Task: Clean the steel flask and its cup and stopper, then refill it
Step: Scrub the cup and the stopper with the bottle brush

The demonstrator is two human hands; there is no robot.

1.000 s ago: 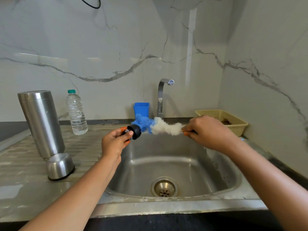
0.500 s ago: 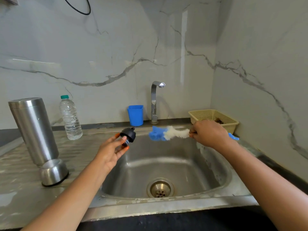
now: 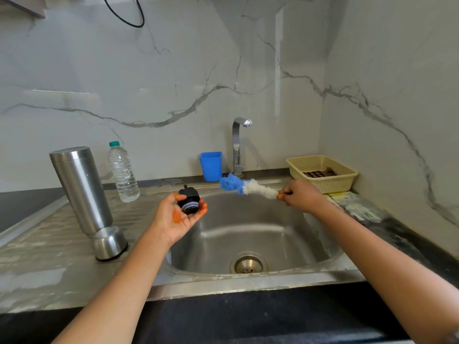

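The steel flask stands upside down on the drainboard at the left, and its steel cup sits inverted just in front of it. My left hand cradles the black stopper palm up over the sink's left edge. My right hand grips the handle of a bottle brush with blue and white bristles. The brush points left over the basin, apart from the stopper.
The steel sink has its drain near the front. Behind it stand a tap and a blue cup. A plastic water bottle stands beside the flask. A cream basket sits in the right corner.
The brush was against the stopper; now the two are apart. My left hand has turned palm up with the stopper lying in it, and the brush has drawn off to the right.
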